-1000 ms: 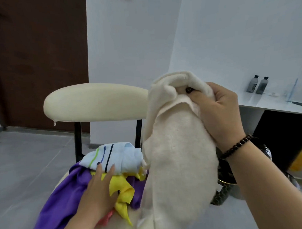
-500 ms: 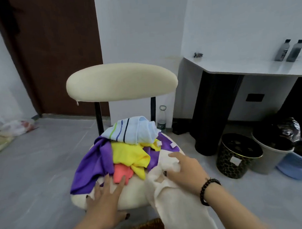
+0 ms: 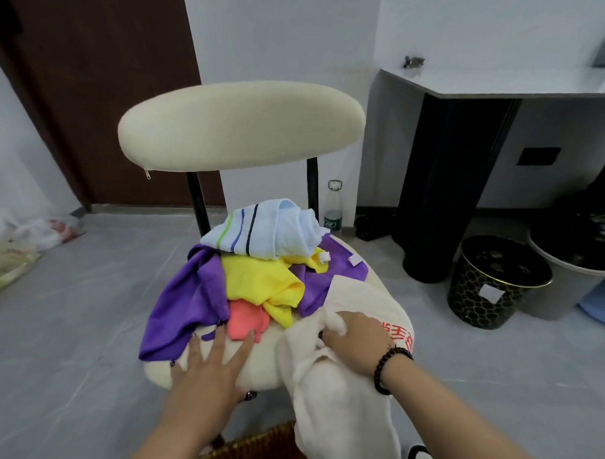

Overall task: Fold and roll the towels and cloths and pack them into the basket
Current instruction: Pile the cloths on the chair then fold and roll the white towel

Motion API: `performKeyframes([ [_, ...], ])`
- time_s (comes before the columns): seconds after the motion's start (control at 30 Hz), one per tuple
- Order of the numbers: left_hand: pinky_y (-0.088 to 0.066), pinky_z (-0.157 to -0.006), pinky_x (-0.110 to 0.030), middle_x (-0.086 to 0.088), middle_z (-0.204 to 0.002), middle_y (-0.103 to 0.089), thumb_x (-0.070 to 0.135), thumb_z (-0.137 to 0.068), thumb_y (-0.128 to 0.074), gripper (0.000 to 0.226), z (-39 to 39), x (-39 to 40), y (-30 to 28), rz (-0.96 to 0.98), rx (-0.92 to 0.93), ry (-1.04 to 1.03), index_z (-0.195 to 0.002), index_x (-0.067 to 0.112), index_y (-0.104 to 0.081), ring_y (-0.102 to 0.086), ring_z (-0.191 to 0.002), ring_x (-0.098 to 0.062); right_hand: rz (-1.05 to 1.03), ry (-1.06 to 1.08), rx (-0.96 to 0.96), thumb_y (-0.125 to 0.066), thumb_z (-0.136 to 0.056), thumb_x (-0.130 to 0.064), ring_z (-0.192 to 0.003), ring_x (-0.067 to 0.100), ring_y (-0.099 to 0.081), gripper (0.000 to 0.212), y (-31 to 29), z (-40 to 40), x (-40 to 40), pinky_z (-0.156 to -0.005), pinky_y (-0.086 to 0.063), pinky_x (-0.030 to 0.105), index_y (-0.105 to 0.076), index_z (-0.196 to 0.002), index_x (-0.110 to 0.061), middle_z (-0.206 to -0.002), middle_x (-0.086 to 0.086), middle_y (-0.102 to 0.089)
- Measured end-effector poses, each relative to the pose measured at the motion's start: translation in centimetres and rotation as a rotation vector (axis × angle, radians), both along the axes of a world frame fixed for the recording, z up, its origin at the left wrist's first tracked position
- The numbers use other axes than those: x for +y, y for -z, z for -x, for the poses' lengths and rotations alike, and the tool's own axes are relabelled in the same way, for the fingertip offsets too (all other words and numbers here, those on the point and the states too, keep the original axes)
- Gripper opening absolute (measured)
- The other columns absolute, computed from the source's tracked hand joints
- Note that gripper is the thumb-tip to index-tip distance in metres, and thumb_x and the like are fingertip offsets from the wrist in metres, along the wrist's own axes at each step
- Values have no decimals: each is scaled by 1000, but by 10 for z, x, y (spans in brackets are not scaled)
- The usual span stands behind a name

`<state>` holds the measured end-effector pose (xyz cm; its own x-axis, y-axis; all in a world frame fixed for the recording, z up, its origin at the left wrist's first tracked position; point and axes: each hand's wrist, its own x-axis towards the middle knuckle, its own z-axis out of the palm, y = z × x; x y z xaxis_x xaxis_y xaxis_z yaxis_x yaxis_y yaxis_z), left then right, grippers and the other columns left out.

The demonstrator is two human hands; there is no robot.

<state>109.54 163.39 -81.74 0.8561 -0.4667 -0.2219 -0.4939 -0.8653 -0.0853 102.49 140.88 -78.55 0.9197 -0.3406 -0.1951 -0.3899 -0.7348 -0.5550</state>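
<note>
Cloths are heaped toward the back of the chair seat [image 3: 210, 368], it seems so that its front edge stays bare as a folding surface: a blue striped towel [image 3: 265, 232] is set on top at the back, a yellow cloth [image 3: 258, 282] under it, a purple cloth [image 3: 185, 302] spilled over the left edge, a coral cloth [image 3: 245, 320] nearest the front. The left hand [image 3: 210, 364] is laid flat on the bare front edge, fingers straight and spread, fingertips just touching the purple and coral cloths, nothing held; the pile is probably being kept back. A cream towel [image 3: 337, 393] is draped over the front right corner and hangs down off the seat. It is pinned there by the right hand [image 3: 356, 340], palm down, wrist bent over the edge; a fold appears to be bunched under the curled fingers, though the grip is partly hidden. The wicker basket [image 3: 254, 450] waits below the front edge, only its rim seen, and whether anything is packed in it cannot be told. Spreading the cream towel for its first fold is judged to be the step in hand
</note>
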Motion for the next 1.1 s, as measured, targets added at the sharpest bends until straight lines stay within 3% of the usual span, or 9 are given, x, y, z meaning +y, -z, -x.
performKeyframes([
  [0.3,-21,-111,-56,0,-159,11,56,-90,-47,82,-26,-7,-1,54,25,4,-146,44,12,0,-144,-39,22,149,-159,-39,-90,-31,-81,22,-58,25,7,-24,5,-67,-42,32,-59,-87,-16,-87,0,-64],
  [0.37,-35,-107,-49,-3,-155,-23,46,-89,-52,66,-26,-11,-13,243,5,19,-147,34,-23,-27,-138,-35,-14,170,-176,-42,-89,-30,-80,22,-58,24,5,-23,8,-64,-39,31,-60,-83,-15,-84,1,-64],
  [0.43,-46,-94,-36,0,-125,-60,29,-89,-56,36,-19,-17,-29,597,11,3,-125,26,-57,-57,-114,-22,-87,194,-188,-46,-87,-29,-80,23,-57,21,1,-22,10,-62,-38,31,-60,-79,-15,-83,1,-64],
  [0.53,-48,-90,-25,13,-104,-67,22,-84,-65,29,5,-22,-48,889,151,11,-112,29,-64,-63,-95,-1,-371,279,-251,-58,-83,-33,-85,23,-59,20,-8,-19,16,-75,-45,36,-65,-85,-15,-88,3,-67],
  [0.7,-40,-62,-14,13,-74,-60,33,-87,-61,9,38,-24,-48,957,138,80,-82,34,-54,-56,-72,-4,-940,309,-250,-67,-79,-27,-97,25,-67,30,-28,-2,31,-82,-53,39,-68,-103,-9,-103,11,-71],
  [0.77,-44,-68,-22,6,-76,-64,39,-84,-55,12,42,-26,-53,1109,165,-9,-83,29,-62,-59,-77,-12,-1087,195,-331,-71,-76,-28,-96,22,-67,39,-35,10,35,-80,-54,35,-64,-112,-13,-109,9,-69],
  [0.9,-48,-77,-29,3,-86,-69,28,-91,-58,14,55,-13,-67,1382,258,-162,-86,23,-70,-63,-84,-13,-829,0,-383,-88,-61,-31,-112,9,-57,90,-48,42,42,-91,-53,32,-40,-137,-40,-126,-11,-53],
  [1.0,-45,-67,-14,12,-80,-68,18,-93,-56,19,71,0,-71,1453,275,-177,-82,24,-70,-58,-75,0,-639,-105,-388,-80,-73,-13,-87,6,-59,58,-40,58,54,-77,-52,21,-57,-124,-27,-114,-14,-56],
  [1.1,-42,-63,-14,6,-80,-68,22,-93,-57,16,79,13,-68,1385,247,-143,-85,18,-70,-56,-72,-3,-528,-106,-418,-61,-85,-2,-66,20,-57,17,-29,62,62,-63,-48,31,-71,-90,-15,-80,1,-67],
])
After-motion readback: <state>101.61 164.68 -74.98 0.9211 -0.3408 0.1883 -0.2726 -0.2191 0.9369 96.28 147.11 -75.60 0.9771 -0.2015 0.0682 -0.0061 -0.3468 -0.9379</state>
